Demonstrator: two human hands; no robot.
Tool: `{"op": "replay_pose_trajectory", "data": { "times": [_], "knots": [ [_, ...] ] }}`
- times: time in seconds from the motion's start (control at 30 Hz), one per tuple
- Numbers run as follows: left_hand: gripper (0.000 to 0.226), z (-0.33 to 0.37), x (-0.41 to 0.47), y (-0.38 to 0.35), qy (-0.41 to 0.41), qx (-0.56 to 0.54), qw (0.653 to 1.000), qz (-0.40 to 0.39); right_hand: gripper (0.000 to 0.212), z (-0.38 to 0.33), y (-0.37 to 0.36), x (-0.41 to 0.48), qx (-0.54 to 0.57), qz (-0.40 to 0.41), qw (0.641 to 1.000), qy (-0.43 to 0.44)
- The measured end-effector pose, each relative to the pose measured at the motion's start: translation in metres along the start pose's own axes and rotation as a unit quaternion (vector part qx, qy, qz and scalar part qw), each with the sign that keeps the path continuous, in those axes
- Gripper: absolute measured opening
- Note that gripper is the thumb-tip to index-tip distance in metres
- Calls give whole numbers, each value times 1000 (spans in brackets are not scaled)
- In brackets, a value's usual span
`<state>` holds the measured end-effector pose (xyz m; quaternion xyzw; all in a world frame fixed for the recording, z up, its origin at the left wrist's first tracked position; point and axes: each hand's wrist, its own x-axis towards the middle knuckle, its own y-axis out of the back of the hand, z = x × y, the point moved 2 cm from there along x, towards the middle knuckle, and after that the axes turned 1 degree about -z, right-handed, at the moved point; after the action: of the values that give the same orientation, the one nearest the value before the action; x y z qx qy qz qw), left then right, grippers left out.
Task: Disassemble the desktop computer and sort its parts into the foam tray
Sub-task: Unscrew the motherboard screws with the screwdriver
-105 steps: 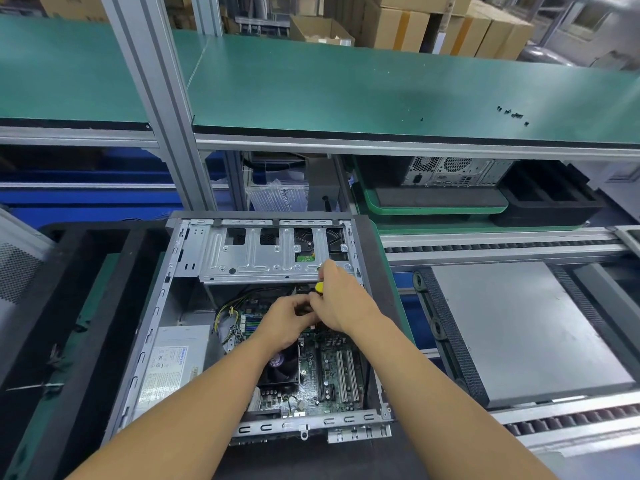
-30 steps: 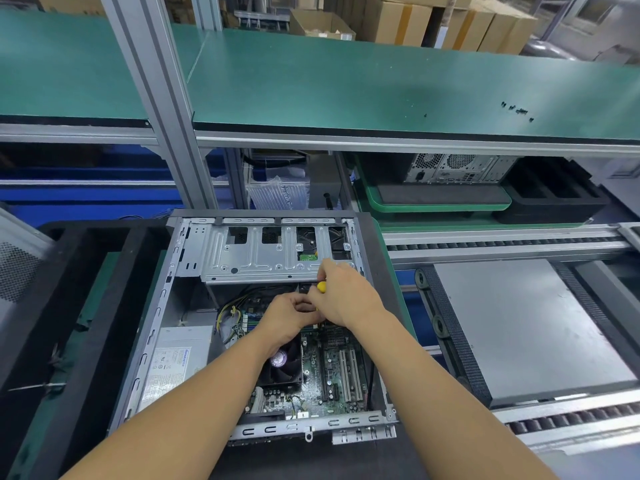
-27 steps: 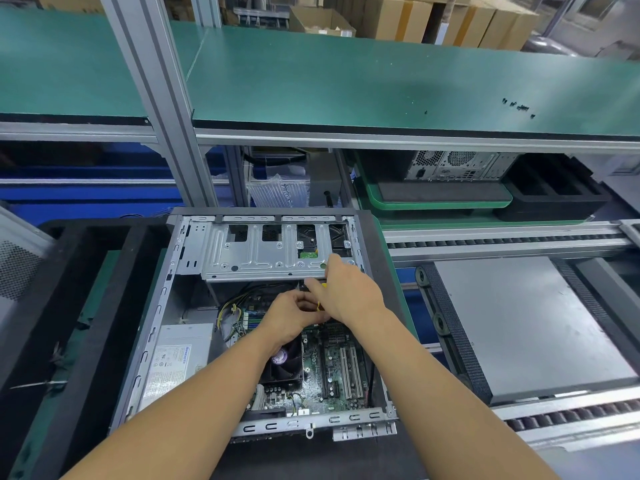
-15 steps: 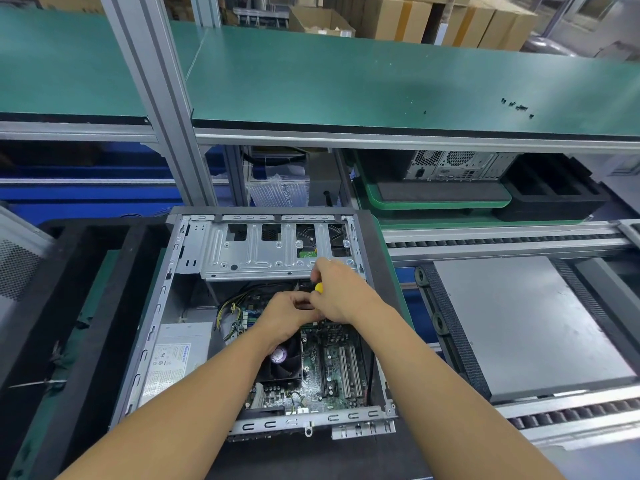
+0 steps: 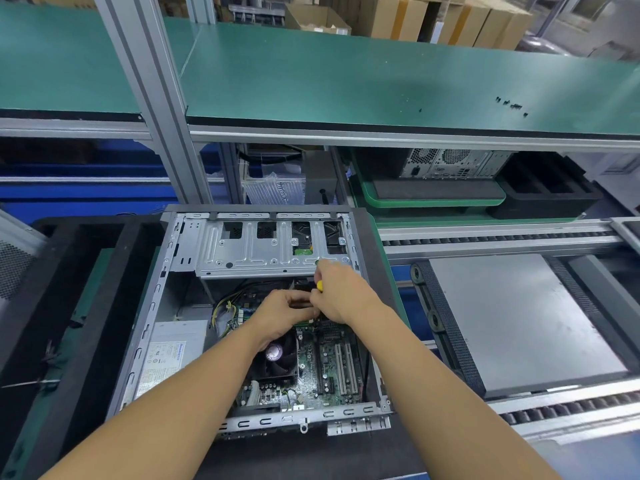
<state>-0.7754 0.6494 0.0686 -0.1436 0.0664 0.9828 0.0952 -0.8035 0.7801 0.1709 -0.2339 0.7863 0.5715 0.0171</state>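
Bare forearms (image 5: 166, 403), left hand (image 5: 284, 313), right hand (image 5: 343, 296)

Tight under the drive cage, open above the board.

Both hands, the left hand (image 5: 282, 311) and the right hand (image 5: 343, 296) with its yellow-handled tool (image 5: 320, 285), crowd the narrow gap below the drive cage (image 5: 249, 254), which roofs the far end of the case (image 5: 149, 327). Nearer me I see open room straight down onto the motherboard (image 5: 311, 370), though the cooler fan (image 5: 277, 360) and upright card slots (image 5: 343, 368) stand up from it; the power supply (image 5: 169, 351) and yellow cables (image 5: 221, 313) fill the left side.
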Motion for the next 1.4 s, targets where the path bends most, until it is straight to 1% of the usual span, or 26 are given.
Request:
{"op": "replay_pose_trajectory", "data": {
  "times": [0.07, 0.13, 0.23, 0.27, 0.33, 0.4, 0.47, 0.57, 0.7, 0.8, 0.9, 1.03, 1.17, 1.23, 1.3, 1.4],
  "knots": [
    [26, 2, -2, -2, -5, 2, 1000, 24, 25, 0, -1, 0, 19, -13, 1000, 0],
    [31, 4, -1, -6, -13, 11, 999, 39, 30, 0, -2, 0, 23, -8, 1000, -9],
    [37, 3, 1, -7, -11, 38, 998, 47, 49, 1, -4, -2, -4, 24, 999, -28],
    [37, 3, 1, -7, -9, 41, 998, 49, 51, 0, -5, -2, -10, 27, 999, -31],
    [37, 2, 1, -5, -3, 48, 998, 43, 47, -1, -7, -3, -13, 25, 999, -32],
    [35, 2, 0, -5, -7, 47, 998, 34, 36, -4, -5, -4, -10, 26, 999, -30],
    [28, 3, -1, -3, -6, 40, 999, 34, 23, -4, -2, -4, 4, 22, 999, -33],
    [22, 1, 0, -3, -8, 24, 999, 46, 17, -4, 0, -3, 21, 4, 999, -36],
    [22, -1, 3, -7, 1, 5, 998, 69, 16, -2, -2, -3, 53, -37, 997, -28],
    [21, -1, 4, -8, -7, 18, 998, 65, 16, -3, -2, -3, 40, -7, 999, -13],
    [26, -1, 3, -5, -10, 27, 999, 33, 18, -3, -3, -3, -2, 20, 1000, -15],
    [25, -6, 4, 0, 10, 37, 998, 41, 22, -3, -2, -3, 28, 8, 999, -27],
    [30, -6, 5, -6, 24, 40, 997, 59, 23, -3, -3, -3, 28, -8, 999, -26],
    [25, -6, 6, -7, 26, 46, 996, 68, 26, -3, -4, -5, 21, 9, 999, -33],
    [24, -5, 6, -9, 24, 41, 997, 59, 34, -1, -4, -6, 5, 40, 998, -48],
    [21, -2, 4, -10, 4, 37, 998, 43, 29, -1, -3, -6, -10, 60, 997, -46]
  ]
}}
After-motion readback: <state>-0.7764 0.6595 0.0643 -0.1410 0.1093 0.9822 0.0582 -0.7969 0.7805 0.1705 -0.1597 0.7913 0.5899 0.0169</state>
